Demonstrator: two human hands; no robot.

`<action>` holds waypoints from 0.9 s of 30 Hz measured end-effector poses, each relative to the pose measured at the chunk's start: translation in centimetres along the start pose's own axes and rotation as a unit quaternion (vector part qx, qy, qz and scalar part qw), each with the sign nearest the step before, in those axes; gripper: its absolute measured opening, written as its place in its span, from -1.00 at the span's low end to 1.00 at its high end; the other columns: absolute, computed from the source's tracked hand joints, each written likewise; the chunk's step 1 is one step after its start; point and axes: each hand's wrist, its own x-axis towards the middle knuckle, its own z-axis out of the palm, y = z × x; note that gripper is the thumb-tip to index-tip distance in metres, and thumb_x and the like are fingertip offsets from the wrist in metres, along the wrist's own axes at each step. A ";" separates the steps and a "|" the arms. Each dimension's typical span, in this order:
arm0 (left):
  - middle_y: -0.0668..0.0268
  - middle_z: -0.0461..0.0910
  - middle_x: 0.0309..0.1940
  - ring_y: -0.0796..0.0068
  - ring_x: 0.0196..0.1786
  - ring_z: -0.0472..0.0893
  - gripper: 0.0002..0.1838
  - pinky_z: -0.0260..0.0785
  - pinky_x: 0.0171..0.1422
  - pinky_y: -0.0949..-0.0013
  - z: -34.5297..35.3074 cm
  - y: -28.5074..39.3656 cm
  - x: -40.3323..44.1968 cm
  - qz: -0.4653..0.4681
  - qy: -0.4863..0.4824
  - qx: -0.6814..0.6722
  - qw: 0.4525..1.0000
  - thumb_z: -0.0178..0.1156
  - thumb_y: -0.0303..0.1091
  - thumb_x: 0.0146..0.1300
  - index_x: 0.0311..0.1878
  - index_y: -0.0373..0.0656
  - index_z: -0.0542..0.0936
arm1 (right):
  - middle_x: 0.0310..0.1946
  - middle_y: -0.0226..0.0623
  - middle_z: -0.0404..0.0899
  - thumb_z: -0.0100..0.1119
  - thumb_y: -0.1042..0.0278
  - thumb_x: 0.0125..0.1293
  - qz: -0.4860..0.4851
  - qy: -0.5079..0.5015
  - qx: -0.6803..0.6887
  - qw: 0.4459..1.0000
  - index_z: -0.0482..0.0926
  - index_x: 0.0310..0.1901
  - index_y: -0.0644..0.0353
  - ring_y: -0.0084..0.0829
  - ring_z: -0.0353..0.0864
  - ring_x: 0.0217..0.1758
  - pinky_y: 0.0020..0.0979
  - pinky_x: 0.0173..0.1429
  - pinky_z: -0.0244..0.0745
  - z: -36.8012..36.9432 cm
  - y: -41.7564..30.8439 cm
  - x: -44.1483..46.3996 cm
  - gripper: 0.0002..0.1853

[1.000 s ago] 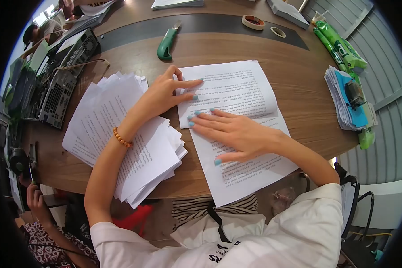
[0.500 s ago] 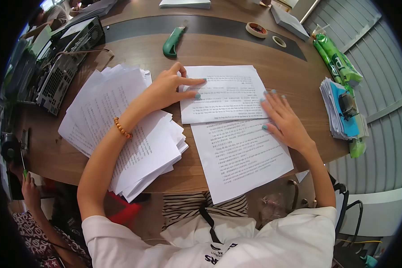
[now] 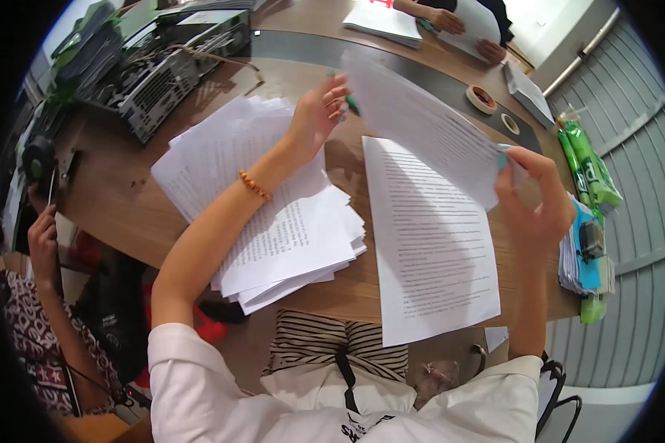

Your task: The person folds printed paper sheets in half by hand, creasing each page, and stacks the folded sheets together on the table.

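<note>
A printed sheet [image 3: 421, 111] is lifted and tilted above the table, its text side partly in shadow. My right hand [image 3: 539, 199] pinches its right edge between thumb and fingers. My left hand [image 3: 318, 122] is near the sheet's left edge, fingers apart and slightly bent, with nothing visible in them. Below lies another printed sheet [image 3: 436, 251], flat and reaching past the table's front edge; whether the two sheets are joined I cannot tell. A loose stack of printed papers [image 3: 273, 236] lies under my left forearm. Behind the raised sheet, a bit of a green cutter [image 3: 352, 105] shows.
An open computer case [image 3: 177, 74] stands at back left. Two tape rolls [image 3: 482, 99] sit at back right, near green packages [image 3: 591, 166] and clipped papers [image 3: 585, 247]. Across the table, another person's hands [image 3: 451, 22] hold paper; a co-worker's hand [image 3: 43, 236] is at left.
The upper sheet, flat before under both hands, is now raised off the table. My right hand has taken its right edge; my left hand has lifted off the paper. The view has shifted.
</note>
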 end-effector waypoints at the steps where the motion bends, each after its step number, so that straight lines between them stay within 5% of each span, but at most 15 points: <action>1: 0.33 0.40 -0.18 0.60 -0.32 0.36 -0.41 0.26 -0.13 0.57 0.1 1.0 -0.4 0.010 -0.028 0.014 0.999 -0.02 0.08 0.28 0.17 -0.22 0.40 | -0.44 -0.30 0.60 0.27 0.62 -0.12 -0.030 -0.030 0.061 0.997 0.57 -0.31 0.24 -0.46 0.59 -0.45 -0.53 -0.33 0.48 1.0 -1.7 0.5 -0.75; 3: 0.30 0.42 -0.17 0.57 -0.30 0.38 -0.39 0.26 -0.11 0.55 -0.3 1.1 -0.7 0.062 -0.021 0.014 0.998 -0.05 0.10 0.29 0.18 -0.22 0.38 | -0.43 -0.26 0.57 0.20 0.59 -0.15 -0.120 -0.056 0.169 0.977 0.55 -0.34 0.30 -0.36 0.61 -0.41 -0.46 -0.34 0.52 4.1 -5.4 0.2 -0.77; 6: 0.21 0.46 -0.08 0.46 -0.15 0.47 -0.33 0.31 0.01 0.42 0.4 3.5 -0.7 -0.078 0.039 -0.157 0.984 -0.13 0.18 0.29 0.24 -0.20 0.31 | -0.37 -0.17 0.56 0.09 0.45 -0.05 -0.235 -0.064 0.221 0.944 0.50 -0.30 0.31 -0.31 0.62 -0.33 -0.40 -0.27 0.57 9.2 -10.7 -2.1 -0.77; 8: 0.24 0.46 0.02 0.35 0.00 0.48 -0.29 0.42 0.02 0.31 -5.0 2.1 2.2 -0.151 -0.393 -0.277 0.864 -0.13 0.21 0.28 0.28 -0.18 0.26 | -0.17 -0.15 0.57 0.12 0.41 0.02 -0.230 -0.183 0.266 0.918 0.49 -0.27 0.32 -0.31 0.64 -0.25 -0.41 -0.25 0.59 11.4 -12.3 -4.7 -0.78; 12: 0.23 0.44 0.04 0.32 -0.13 0.50 -0.29 0.45 -0.10 0.22 -5.5 3.0 3.5 -0.048 -0.353 -0.315 0.880 -0.16 0.24 0.28 0.27 -0.15 0.29 | -0.13 -0.16 0.55 0.13 0.45 0.02 -0.193 -0.175 0.269 0.927 0.44 -0.31 0.33 -0.38 0.63 -0.31 -0.48 -0.38 0.56 13.1 -12.6 -6.8 -0.81; 14: 0.24 0.50 -0.03 0.34 -0.22 0.50 -0.30 0.40 -0.10 0.25 -5.7 7.5 2.2 -0.031 -0.233 -0.199 0.951 -0.14 0.25 0.26 0.16 -0.19 0.40 | -0.14 -0.19 0.55 0.14 0.48 0.03 -0.145 -0.186 0.274 0.932 0.40 -0.37 0.30 -0.48 0.61 -0.38 -0.52 -0.50 0.50 13.0 -12.7 -7.0 -0.85; 16: 0.27 0.57 -0.16 0.38 -0.25 0.52 -0.43 0.38 -0.19 0.31 -5.9 10.7 2.9 0.199 -0.038 -0.156 0.967 -0.07 0.14 0.28 0.01 -0.21 0.49 | -0.14 -0.20 0.54 0.14 0.50 0.03 -0.143 -0.184 0.282 0.931 0.39 -0.38 0.29 -0.51 0.60 -0.41 -0.51 -0.53 0.48 13.0 -12.7 -7.0 -0.86; 17: 0.29 0.61 -0.26 0.43 -0.24 0.54 -0.58 0.35 -0.19 0.32 -6.7 13.6 2.5 0.267 0.055 -0.092 0.958 -0.01 -0.03 0.30 -0.08 -0.22 0.53 | -0.14 -0.21 0.53 0.14 0.51 0.02 -0.141 -0.183 0.289 0.929 0.38 -0.39 0.29 -0.54 0.59 -0.44 -0.50 -0.55 0.46 13.0 -12.7 -7.0 -0.85; 19: 0.31 0.62 -0.23 0.58 -0.27 0.56 -0.75 0.33 -0.19 0.49 -5.1 17.5 0.1 0.474 0.258 0.191 0.820 -0.04 -0.30 0.32 -0.17 -0.21 0.58 | -0.16 -0.22 0.53 0.14 0.51 0.03 -0.143 -0.175 0.271 0.936 0.37 -0.40 0.29 -0.53 0.59 -0.44 -0.51 -0.55 0.47 13.0 -12.8 -7.2 -0.86; 21: 0.38 0.61 -0.40 0.69 -0.36 0.50 -0.80 0.25 -0.28 0.56 -2.6 19.3 -2.6 0.612 0.262 0.295 0.686 0.03 -0.34 0.26 -0.28 -0.20 0.62 | -0.17 -0.23 0.53 0.13 0.50 0.03 -0.144 -0.169 0.253 0.942 0.37 -0.41 0.28 -0.51 0.59 -0.44 -0.52 -0.54 0.48 13.1 -12.8 -7.1 -0.86; 22: 0.38 0.61 -0.40 0.69 -0.36 0.50 -0.80 0.25 -0.28 0.56 -1.3 18.5 -3.2 0.609 0.254 0.296 0.691 0.03 -0.34 0.26 -0.28 -0.20 0.62 | -0.17 -0.22 0.53 0.13 0.49 0.03 -0.151 -0.172 0.257 0.939 0.37 -0.40 0.29 -0.50 0.60 -0.41 -0.52 -0.51 0.49 13.1 -12.7 -7.1 -0.85; 24: 0.37 0.60 -0.45 0.68 -0.40 0.51 -0.85 0.28 -0.32 0.53 1.8 15.1 -3.9 0.646 0.122 0.468 0.591 0.06 -0.41 0.24 -0.30 -0.19 0.61 | -0.17 -0.21 0.53 0.13 0.48 0.04 -0.155 -0.179 0.257 0.937 0.36 -0.40 0.29 -0.49 0.60 -0.38 -0.52 -0.47 0.51 12.9 -12.8 -7.1 -0.85; 26: 0.24 0.53 -0.58 0.49 -0.56 0.47 -0.94 0.29 -0.43 0.46 1.0 8.2 -1.8 0.524 0.028 0.528 0.668 0.13 -0.50 0.13 -0.33 -0.25 0.55 | -0.16 -0.18 0.53 0.14 0.44 0.04 -0.188 -0.164 0.242 0.938 0.35 -0.41 0.30 -0.40 0.63 -0.28 -0.49 -0.35 0.56 12.8 -12.8 -6.9 -0.83; 27: 0.17 0.48 -0.62 0.42 -0.60 0.46 -0.97 0.29 -0.45 0.43 0.8 5.1 -2.0 0.457 -0.003 0.574 0.679 0.12 -0.52 0.11 -0.37 -0.25 0.53 | -0.03 -0.04 0.46 0.15 0.35 0.10 -0.174 -0.222 0.284 0.916 0.39 -0.26 0.34 -0.23 0.58 -0.09 -0.35 -0.09 0.55 12.6 -12.8 -7.1 -0.74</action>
